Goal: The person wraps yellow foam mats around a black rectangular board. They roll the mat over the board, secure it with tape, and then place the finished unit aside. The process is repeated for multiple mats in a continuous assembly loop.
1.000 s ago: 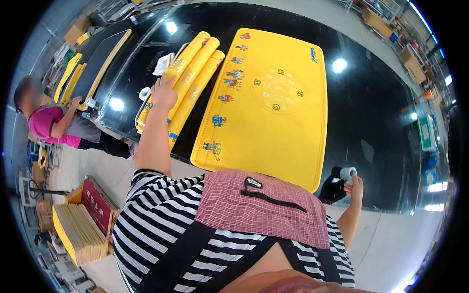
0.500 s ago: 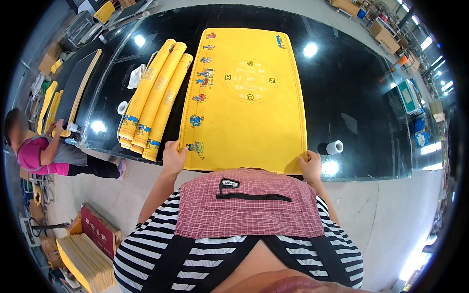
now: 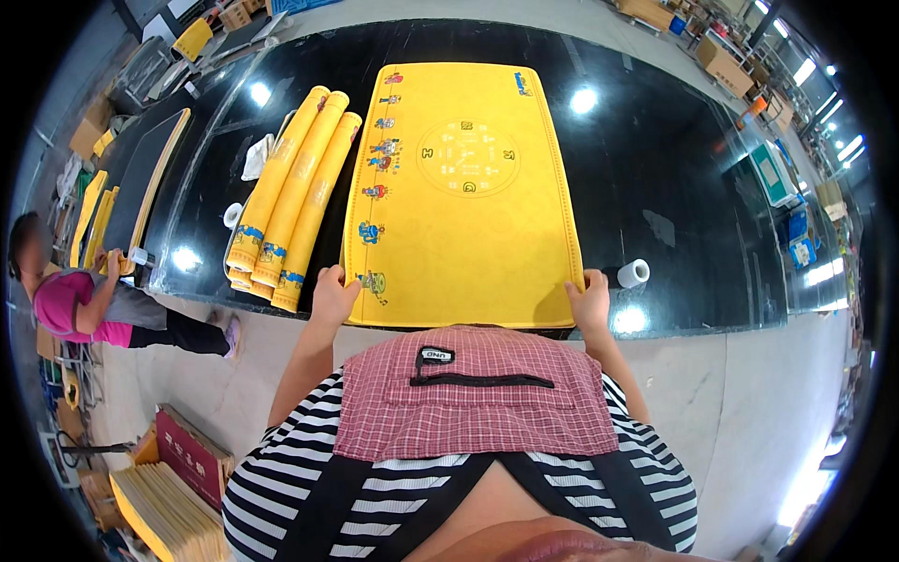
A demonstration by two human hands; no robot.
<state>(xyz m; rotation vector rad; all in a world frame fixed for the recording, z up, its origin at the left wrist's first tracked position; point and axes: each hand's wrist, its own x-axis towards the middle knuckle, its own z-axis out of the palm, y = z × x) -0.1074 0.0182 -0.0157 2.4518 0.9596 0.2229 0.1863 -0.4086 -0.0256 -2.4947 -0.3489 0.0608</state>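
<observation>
A large yellow mat [image 3: 468, 253] lies flat on the black table in front of me. Small cartoon figures run down its left side, and a printed circle sits in its upper middle. At the near left corner my left hand [image 3: 334, 296] pinches the mat's edge, thumb side toward the mat. My right hand [image 3: 589, 302] grips the near right corner the same way, its fingertips partly hidden. Left of the mat, several rolled yellow mats [image 3: 302, 201] are stacked side by side.
A white tape roll [image 3: 634, 273] sits on the black table [image 3: 674, 178] right of the mat; another roll [image 3: 232, 216] and a white cloth [image 3: 257, 156] are beyond the rolled mats. A co-worker [image 3: 89, 300] stands at the far left. Stacked yellow sheets [image 3: 164, 501] lie low left.
My view has shifted slightly, so the table and mat sit a little differently in the picture. Both hands stay at the mat's near corners.
</observation>
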